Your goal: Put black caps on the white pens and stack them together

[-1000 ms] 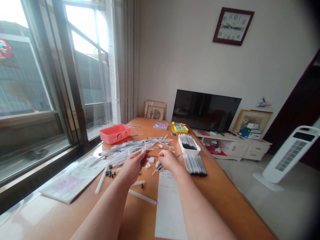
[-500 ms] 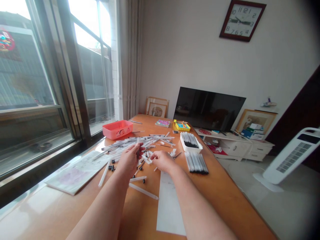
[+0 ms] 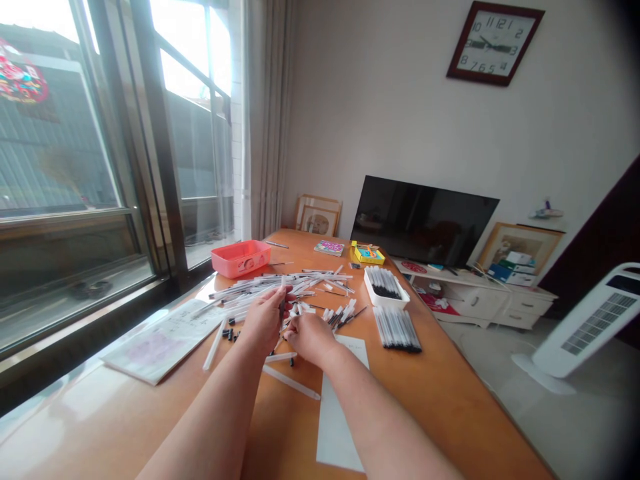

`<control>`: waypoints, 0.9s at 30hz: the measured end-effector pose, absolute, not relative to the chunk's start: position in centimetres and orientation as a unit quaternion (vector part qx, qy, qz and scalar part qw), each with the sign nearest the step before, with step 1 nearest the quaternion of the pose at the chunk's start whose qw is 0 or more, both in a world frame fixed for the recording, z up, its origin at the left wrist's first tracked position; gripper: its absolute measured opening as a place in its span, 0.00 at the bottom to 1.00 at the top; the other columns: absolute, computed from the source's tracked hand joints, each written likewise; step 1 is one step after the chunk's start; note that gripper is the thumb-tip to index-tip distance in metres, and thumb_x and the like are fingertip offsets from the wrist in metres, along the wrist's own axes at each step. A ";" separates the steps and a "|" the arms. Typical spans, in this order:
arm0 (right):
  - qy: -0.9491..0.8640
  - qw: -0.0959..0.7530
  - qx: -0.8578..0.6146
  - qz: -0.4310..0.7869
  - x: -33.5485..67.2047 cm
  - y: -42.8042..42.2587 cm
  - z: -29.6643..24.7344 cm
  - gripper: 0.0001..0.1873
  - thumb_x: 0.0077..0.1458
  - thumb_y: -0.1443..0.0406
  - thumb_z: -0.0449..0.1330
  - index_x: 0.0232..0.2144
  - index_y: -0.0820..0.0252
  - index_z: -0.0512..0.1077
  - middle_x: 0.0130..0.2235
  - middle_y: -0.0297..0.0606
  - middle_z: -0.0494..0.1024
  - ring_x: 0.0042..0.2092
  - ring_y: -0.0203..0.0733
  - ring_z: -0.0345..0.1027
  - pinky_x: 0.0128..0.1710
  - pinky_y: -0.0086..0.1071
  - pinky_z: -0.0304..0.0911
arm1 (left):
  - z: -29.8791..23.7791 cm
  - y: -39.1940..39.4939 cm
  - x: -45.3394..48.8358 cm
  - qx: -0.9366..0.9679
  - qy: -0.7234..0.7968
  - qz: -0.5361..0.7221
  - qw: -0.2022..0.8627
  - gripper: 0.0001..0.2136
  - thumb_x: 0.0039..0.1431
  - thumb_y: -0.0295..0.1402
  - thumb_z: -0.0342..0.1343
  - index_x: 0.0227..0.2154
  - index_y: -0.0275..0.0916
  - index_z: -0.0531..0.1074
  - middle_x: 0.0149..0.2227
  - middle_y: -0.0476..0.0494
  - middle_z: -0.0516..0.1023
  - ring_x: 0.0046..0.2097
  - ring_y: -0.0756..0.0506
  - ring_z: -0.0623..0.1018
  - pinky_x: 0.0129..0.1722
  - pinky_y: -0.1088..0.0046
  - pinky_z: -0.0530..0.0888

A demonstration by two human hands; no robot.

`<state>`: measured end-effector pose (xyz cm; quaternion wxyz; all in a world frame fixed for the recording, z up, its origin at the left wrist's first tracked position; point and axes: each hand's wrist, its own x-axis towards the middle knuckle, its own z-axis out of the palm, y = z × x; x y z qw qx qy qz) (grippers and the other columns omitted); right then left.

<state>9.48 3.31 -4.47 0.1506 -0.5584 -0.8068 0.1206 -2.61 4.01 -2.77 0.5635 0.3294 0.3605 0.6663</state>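
Note:
My left hand is closed around a clear pen barrel, whose end sticks up past the fingertips. Close beside it, my right hand has its fingers pinched together; what they hold, if anything, is hidden. Small clear caps lie scattered just past my right hand. A loose pile of clear pen barrels and refills spreads beyond both hands. Small black pieces sit left of my left wrist. Below my hands, another clear tube lies on the table.
A white tray holds dark-tipped pens, with a row of similar pens beside it. A pink basket stands at the back left. A booklet, a paper sheet and a yellow box rest on the wooden table.
My right hand has moved left and closer to my left hand, uncovering more caps and the top of the paper sheet. The camera view has shifted slightly left.

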 end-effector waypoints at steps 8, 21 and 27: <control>-0.722 0.354 -0.504 0.314 11.0 5.0 -4.5 0.01 0.44 0.68 0.62 0.24 0.58 0.72 0.26 0.33 0.76 0.31 0.39 0.70 0.33 0.30 0.62 | -2.4 3.5 -2.4 0.366 0.338 0.648 0.576 0.21 0.50 0.43 0.67 0.41 0.31 0.78 0.32 0.42 0.77 0.27 0.53 0.69 0.26 0.77 0.64; -0.605 0.538 -0.384 0.444 16.4 4.4 3.1 0.12 0.48 0.62 0.65 0.36 0.61 0.74 0.33 0.38 0.80 0.32 0.37 0.72 0.25 0.26 0.60 | -2.1 2.6 -1.6 0.532 0.322 0.553 0.555 0.20 0.59 0.47 0.59 0.42 0.34 0.80 0.33 0.41 0.78 0.30 0.51 0.69 0.30 0.75 0.64; -0.659 0.513 -0.381 0.396 16.8 3.8 3.8 0.11 0.49 0.62 0.64 0.35 0.62 0.75 0.30 0.34 0.77 0.31 0.36 0.70 0.28 0.27 0.61 | -1.7 1.9 -1.3 0.572 0.337 0.520 0.538 0.20 0.60 0.48 0.59 0.41 0.34 0.79 0.33 0.41 0.78 0.29 0.51 0.68 0.30 0.74 0.63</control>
